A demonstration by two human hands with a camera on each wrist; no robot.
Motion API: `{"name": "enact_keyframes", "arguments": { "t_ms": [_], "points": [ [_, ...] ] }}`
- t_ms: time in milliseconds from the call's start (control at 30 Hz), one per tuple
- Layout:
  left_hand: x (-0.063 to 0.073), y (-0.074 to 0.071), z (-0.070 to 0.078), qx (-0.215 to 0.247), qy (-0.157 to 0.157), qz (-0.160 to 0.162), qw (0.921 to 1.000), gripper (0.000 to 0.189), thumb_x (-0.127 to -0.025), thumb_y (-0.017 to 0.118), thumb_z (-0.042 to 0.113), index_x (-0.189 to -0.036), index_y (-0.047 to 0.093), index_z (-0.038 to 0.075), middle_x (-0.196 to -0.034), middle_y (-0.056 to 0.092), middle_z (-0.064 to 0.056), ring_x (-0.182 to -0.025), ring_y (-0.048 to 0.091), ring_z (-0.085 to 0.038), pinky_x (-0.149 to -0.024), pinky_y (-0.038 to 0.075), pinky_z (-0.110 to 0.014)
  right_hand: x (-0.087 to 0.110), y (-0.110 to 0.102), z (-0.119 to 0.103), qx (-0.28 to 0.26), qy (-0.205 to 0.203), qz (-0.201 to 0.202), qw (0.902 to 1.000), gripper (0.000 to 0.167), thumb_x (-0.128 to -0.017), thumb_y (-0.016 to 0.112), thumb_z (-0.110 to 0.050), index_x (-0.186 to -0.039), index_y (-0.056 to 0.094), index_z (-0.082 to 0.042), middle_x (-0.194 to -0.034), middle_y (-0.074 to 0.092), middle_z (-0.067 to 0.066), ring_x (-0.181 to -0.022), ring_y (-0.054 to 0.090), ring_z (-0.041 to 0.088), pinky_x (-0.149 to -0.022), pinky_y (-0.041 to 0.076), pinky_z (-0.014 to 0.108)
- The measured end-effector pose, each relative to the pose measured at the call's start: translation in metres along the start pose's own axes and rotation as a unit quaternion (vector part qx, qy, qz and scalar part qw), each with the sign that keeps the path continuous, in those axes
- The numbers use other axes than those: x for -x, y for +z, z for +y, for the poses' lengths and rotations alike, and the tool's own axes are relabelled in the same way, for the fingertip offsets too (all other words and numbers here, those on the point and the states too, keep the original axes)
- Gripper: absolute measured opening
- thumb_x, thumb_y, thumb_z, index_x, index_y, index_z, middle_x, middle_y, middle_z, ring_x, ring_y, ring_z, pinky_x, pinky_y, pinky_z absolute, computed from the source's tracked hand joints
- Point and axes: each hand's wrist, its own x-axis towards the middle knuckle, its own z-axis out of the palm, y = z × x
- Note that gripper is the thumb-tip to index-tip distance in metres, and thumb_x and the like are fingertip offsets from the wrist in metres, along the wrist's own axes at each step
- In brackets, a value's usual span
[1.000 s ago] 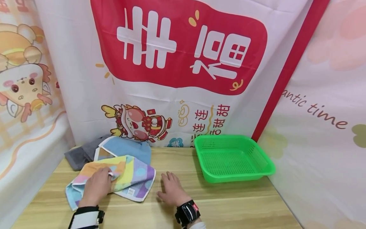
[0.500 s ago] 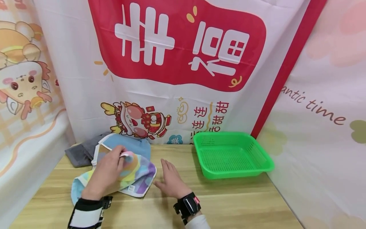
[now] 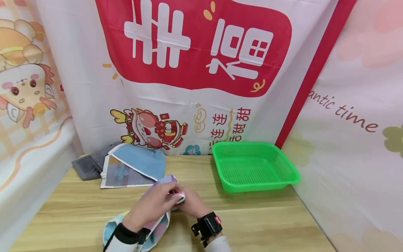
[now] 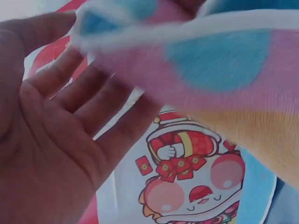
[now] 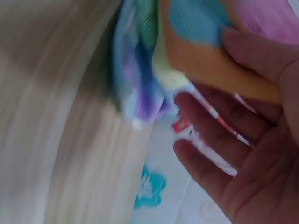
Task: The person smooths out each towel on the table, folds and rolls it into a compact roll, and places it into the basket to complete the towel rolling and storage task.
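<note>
A multicoloured towel (image 3: pixel 112 228) with a white border and teal dots hangs bunched between my hands above the front of the wooden table. My left hand (image 3: pixel 149 210) pinches a white-edged corner of it between thumb and fingertips; the left wrist view shows the pink, dotted cloth (image 4: pixel 219 60) stretching off to the right. Close against it, my right hand (image 3: pixel 192 203) holds the same towel. In the right wrist view its thumb lies on the orange and pink cloth (image 5: pixel 201 60), with the other fingers spread below and the index finger mostly hidden.
Behind my left hand, a folded blue towel (image 3: pixel 141 159) partly covers a dark grey towel (image 3: pixel 86 168). A green perforated plastic basket (image 3: pixel 255 171) stands at the back right of the table (image 3: pixel 258 224). Printed cloth sheets (image 3: pixel 195 96) hang behind and at both sides.
My left hand has lifted the multicoloured towel off the pile and brought it right and nearer, uncovering the blue towel. My right hand has gone from resting beside it to holding it.
</note>
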Motion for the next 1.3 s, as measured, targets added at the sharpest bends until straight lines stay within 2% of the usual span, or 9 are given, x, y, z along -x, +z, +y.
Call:
{"name": "enact_keyframes", "arguments": {
  "t_ms": [133,200,367,533,667,800,967,1133,1300],
  "points": [
    [0.007,-0.003,-0.011,-0.003,-0.026,-0.007,0.9996,0.009,-0.098,0.068,0.018,-0.106,0.07,0.015,-0.101,0.068,0.006,-0.094,0.063,-0.013,-0.083,0.056,-0.036,0.015,-0.018,0.016,-0.085,0.051,-0.015,0.995,0.017,-0.076,0.082,-0.001,-0.09,0.077,-0.008,-0.078,0.072,-0.003,-0.066,0.059,0.0,-0.066,0.054,0.019],
    [0.011,-0.008,-0.018,-0.015,-0.052,-0.005,0.9985,0.011,-0.098,0.067,0.014,-0.108,0.07,0.012,-0.105,0.069,0.001,-0.101,0.065,-0.018,-0.089,0.056,-0.041,0.025,-0.033,0.019,-0.114,0.066,-0.001,0.9913,0.019,-0.076,0.083,-0.003,-0.094,0.078,-0.008,-0.082,0.073,-0.004,-0.07,0.062,0.002,-0.07,0.055,0.022],
    [0.023,-0.013,-0.035,-0.049,-0.109,-0.02,0.9927,0.017,-0.096,0.068,0.011,-0.112,0.069,0.007,-0.114,0.07,-0.01,-0.112,0.065,-0.032,-0.097,0.052,-0.051,0.054,-0.068,0.018,-0.092,0.066,0.078,0.9905,0.035,-0.078,0.084,-0.005,-0.111,0.077,-0.011,-0.105,0.077,0.001,-0.096,0.071,0.017,-0.089,0.057,0.035],
    [0.03,0.003,-0.05,-0.044,-0.135,-0.06,0.988,0.027,-0.092,0.071,0.008,-0.118,0.067,0.001,-0.12,0.068,-0.016,-0.118,0.062,-0.037,-0.1,0.05,-0.054,0.077,-0.079,0.018,-0.07,0.075,0.126,0.9867,0.042,-0.077,0.08,0.007,-0.117,0.073,-0.004,-0.114,0.074,0.009,-0.107,0.068,0.027,-0.098,0.054,0.045],
    [0.031,0.02,-0.055,-0.031,-0.167,-0.083,0.982,0.036,-0.089,0.075,0.007,-0.123,0.065,-0.002,-0.122,0.067,-0.018,-0.116,0.063,-0.037,-0.1,0.05,-0.055,0.09,-0.072,0.036,-0.038,0.118,0.064,0.9902,0.026,-0.082,0.078,0.0,-0.107,0.077,-0.006,-0.104,0.075,0.006,-0.094,0.069,0.018,-0.089,0.057,0.036],
    [0.03,0.03,-0.056,-0.023,-0.191,-0.106,0.9756,0.029,-0.091,0.074,0.01,-0.117,0.067,0.0,-0.1,0.069,-0.008,-0.091,0.065,-0.022,-0.082,0.055,-0.043,0.099,-0.068,0.054,-0.017,0.163,-0.014,0.9864,0.011,-0.088,0.078,-0.013,-0.098,0.08,-0.009,-0.093,0.076,0.0,-0.084,0.066,0.009,-0.079,0.056,0.029],
    [0.027,0.032,-0.053,-0.008,-0.207,-0.124,0.9704,0.02,-0.098,0.068,0.02,-0.111,0.068,0.006,-0.083,0.062,0.001,-0.074,0.055,-0.013,-0.069,0.049,-0.035,0.096,-0.076,0.054,-0.017,0.189,0.002,0.9819,0.018,-0.091,0.07,-0.003,-0.108,0.077,-0.001,-0.106,0.075,0.012,-0.098,0.068,0.026,-0.089,0.057,0.046],
    [0.025,0.042,-0.052,-0.032,-0.192,-0.113,0.9742,0.039,-0.094,0.072,0.021,-0.126,0.063,-0.001,-0.106,0.07,-0.011,-0.097,0.066,-0.026,-0.089,0.054,-0.048,0.083,-0.08,0.046,-0.012,0.185,0.034,0.982,0.033,-0.087,0.057,0.016,-0.115,0.071,0.005,-0.114,0.072,0.02,-0.109,0.066,0.038,-0.095,0.054,0.052],
    [0.026,0.056,-0.055,-0.028,-0.177,-0.116,0.977,0.05,-0.087,0.078,0.01,-0.131,0.06,-0.004,-0.117,0.069,-0.018,-0.11,0.065,-0.035,-0.098,0.051,-0.053,0.065,-0.072,0.049,-0.019,0.168,0.019,0.9854,0.03,-0.094,0.056,0.009,-0.119,0.07,0.003,-0.119,0.071,0.017,-0.112,0.066,0.032,-0.096,0.054,0.047]
  ]
}}
